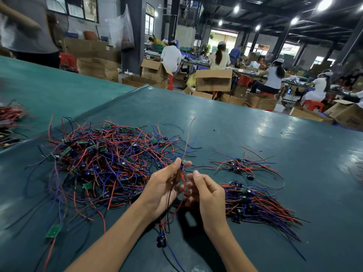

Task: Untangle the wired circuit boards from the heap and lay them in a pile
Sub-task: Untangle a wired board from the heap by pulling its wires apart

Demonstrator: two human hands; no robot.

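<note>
A big tangled heap (106, 163) of small green circuit boards with red, blue and black wires lies left of centre on the teal table. My left hand (165, 185) pinches one wired circuit board (182, 164) between thumb and fingers above the table; its wires hang down past the palm, and a blue part (161, 240) dangles low. My right hand (208, 195) is close beside it, fingers curled around the hanging red wire. A sorted pile (255, 205) of boards with wires fanned to the right lies right of my hands.
A smaller loose cluster (239, 165) of wired boards lies behind the pile. A single board (53, 231) sits near the front left. More wires (9, 118) lie at the far left edge. Beyond the table's far edge (255, 109) are cardboard boxes and seated workers.
</note>
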